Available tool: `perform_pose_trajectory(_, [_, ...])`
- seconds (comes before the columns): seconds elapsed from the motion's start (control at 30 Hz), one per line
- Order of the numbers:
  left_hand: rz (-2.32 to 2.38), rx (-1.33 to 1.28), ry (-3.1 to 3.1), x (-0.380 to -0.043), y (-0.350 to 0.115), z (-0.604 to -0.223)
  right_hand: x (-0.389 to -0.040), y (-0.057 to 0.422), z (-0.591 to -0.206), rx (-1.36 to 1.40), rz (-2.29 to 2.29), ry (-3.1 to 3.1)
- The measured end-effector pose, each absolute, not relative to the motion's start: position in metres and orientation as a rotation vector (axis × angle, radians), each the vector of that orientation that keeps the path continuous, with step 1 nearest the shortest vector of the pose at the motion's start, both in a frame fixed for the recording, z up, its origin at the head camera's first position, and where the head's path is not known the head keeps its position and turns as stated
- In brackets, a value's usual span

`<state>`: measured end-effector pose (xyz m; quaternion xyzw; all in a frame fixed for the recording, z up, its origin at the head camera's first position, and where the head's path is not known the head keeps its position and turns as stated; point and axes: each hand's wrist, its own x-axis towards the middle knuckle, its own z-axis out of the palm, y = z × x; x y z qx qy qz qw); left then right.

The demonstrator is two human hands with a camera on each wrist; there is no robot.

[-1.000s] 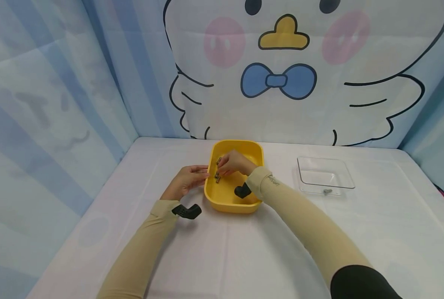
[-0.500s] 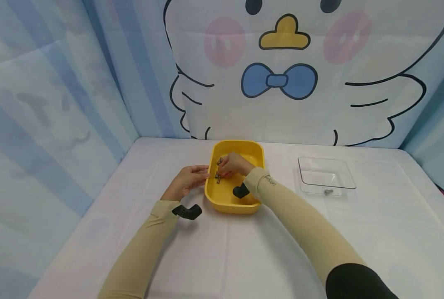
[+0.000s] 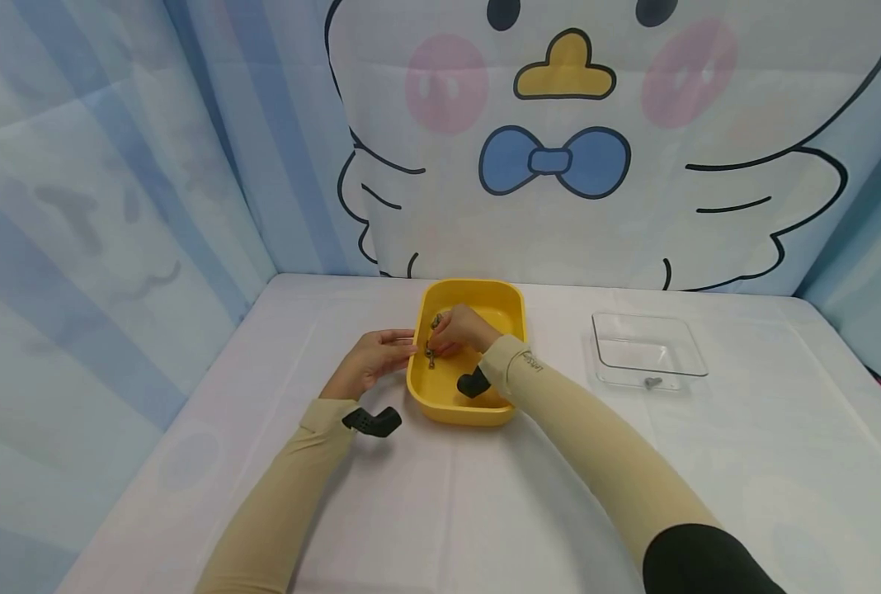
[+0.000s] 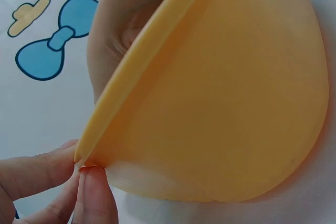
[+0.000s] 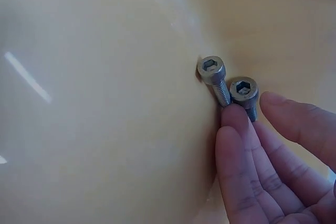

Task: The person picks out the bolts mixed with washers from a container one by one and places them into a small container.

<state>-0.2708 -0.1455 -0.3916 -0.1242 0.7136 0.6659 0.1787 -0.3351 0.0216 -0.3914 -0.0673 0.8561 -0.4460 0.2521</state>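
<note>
Thumb [image 4: 98,195] and finger [image 4: 39,174] of left hand [image 3: 366,360] sit either side of the left rim of the yellow bin [image 3: 459,412], so I read it as a pinch, likely just bracing. Count: one bin, mid-table, upright on the white table [image 3: 745,462].

Next along, inside bin by its left wall: socket-head screws. Right wrist view shows two, near screw [image 5: 211,71] and second screw [image 5: 244,88], side by side, hex sockets facing that camera. Head view has metal at two spots: far bit [image 3: 436,320] and near bit [image 3: 430,360], above and below the fingers. Too small to count there, so call it two sure in the bin, maybe more.

Right hand [image 3: 464,328] is down in bin, fingertips at the screws. Thumb looks apart from the fingers, second head in the gap. Can't tell if anything is gripped.

Step in hand, my read: picking a screw out of the bin. Next move calls for thumb and finger closing on one screw only, without dragging the neighbour, bin held steady.

Far right, well apart: one clear box [image 3: 685,342], one loose screw [image 3: 653,382] at its near wall, seemingly inside.
</note>
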Motion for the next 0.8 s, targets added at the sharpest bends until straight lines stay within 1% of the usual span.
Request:
perform_pose_trajectory(0.43, [1.877,-0.373,2.027,-0.2731,-0.1451,-0.3931,-0.3402,0.0220,-0.4009,-0.022,-1.382,2.185])
perform_pose_trajectory(0.8, [1.877,-0.377,2.030,-0.2742,-0.1442,-0.3937,-0.3399,0.0204,-0.4007,0.105,-1.531,2.050])
